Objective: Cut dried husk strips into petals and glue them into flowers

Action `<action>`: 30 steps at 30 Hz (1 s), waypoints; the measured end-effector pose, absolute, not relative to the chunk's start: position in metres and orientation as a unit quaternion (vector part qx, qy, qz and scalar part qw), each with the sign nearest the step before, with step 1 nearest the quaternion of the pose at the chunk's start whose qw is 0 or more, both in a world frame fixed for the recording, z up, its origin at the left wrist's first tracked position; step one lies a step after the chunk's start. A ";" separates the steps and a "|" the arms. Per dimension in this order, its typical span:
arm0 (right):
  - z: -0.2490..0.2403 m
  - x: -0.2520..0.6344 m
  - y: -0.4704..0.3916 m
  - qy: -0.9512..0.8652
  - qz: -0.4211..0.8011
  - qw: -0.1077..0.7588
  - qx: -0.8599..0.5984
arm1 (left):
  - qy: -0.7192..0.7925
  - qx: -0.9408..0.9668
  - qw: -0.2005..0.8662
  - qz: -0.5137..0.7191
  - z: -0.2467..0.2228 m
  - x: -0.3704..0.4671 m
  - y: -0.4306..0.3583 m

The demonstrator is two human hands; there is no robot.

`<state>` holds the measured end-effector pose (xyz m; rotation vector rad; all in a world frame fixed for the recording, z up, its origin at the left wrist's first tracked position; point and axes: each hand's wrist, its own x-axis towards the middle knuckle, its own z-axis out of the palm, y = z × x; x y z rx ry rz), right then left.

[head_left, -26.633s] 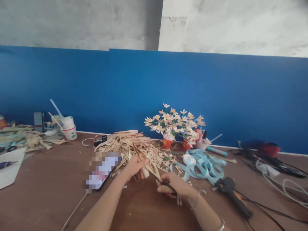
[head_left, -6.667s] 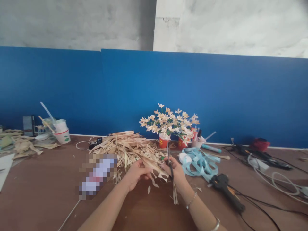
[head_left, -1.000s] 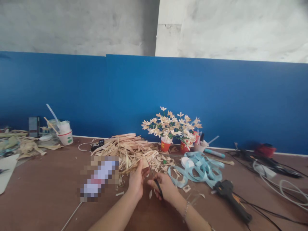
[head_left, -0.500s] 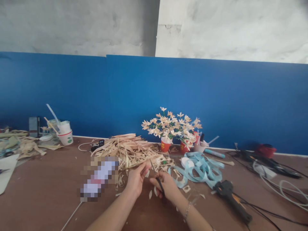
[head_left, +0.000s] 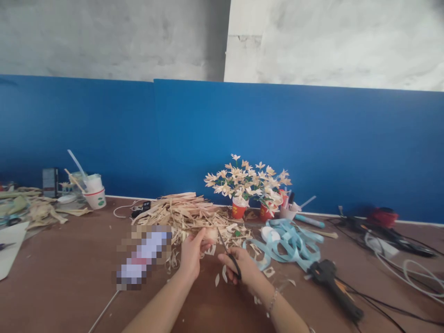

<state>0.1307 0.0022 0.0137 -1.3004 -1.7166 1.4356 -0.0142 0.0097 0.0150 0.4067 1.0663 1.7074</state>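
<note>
My left hand (head_left: 192, 253) pinches a small pale piece of dried husk (head_left: 211, 235) between thumb and fingers. Black-handled scissors (head_left: 235, 265) are in my right hand (head_left: 244, 267), their blades pointing up and to the left, close beside the husk piece. Whether the blades touch it I cannot tell. Below the hands, cut petal-shaped pieces (head_left: 217, 280) lie on the brown table (head_left: 208, 307). Just beyond my fingers spreads a heap of dried husk strips (head_left: 183, 208).
Behind the heap stand handmade flowers (head_left: 236, 178) in red cups (head_left: 238, 210). Light blue ribbon (head_left: 294, 243) and a black glue gun (head_left: 335, 289) with cables lie to the right. A blurred-out phone-like object (head_left: 144, 259) and a white cup (head_left: 95, 199) are on the left.
The husk piece in my left hand now shows more fully, turned toward the scissors. My right hand has shifted slightly right, and the scissors look more opened out from the fingers.
</note>
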 end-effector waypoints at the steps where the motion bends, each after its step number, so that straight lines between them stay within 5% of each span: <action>1: 0.014 0.131 0.002 -0.638 0.540 0.268 -0.479 | 0.463 0.183 0.503 0.707 0.016 -0.015 0.010; 14: 0.007 0.149 0.002 -0.640 0.651 0.174 -0.371 | 0.540 0.209 0.419 0.700 0.017 -0.030 0.016; 30: 0.014 0.143 0.001 -0.614 0.633 0.255 -0.396 | 0.508 0.276 0.529 0.621 0.026 -0.021 0.007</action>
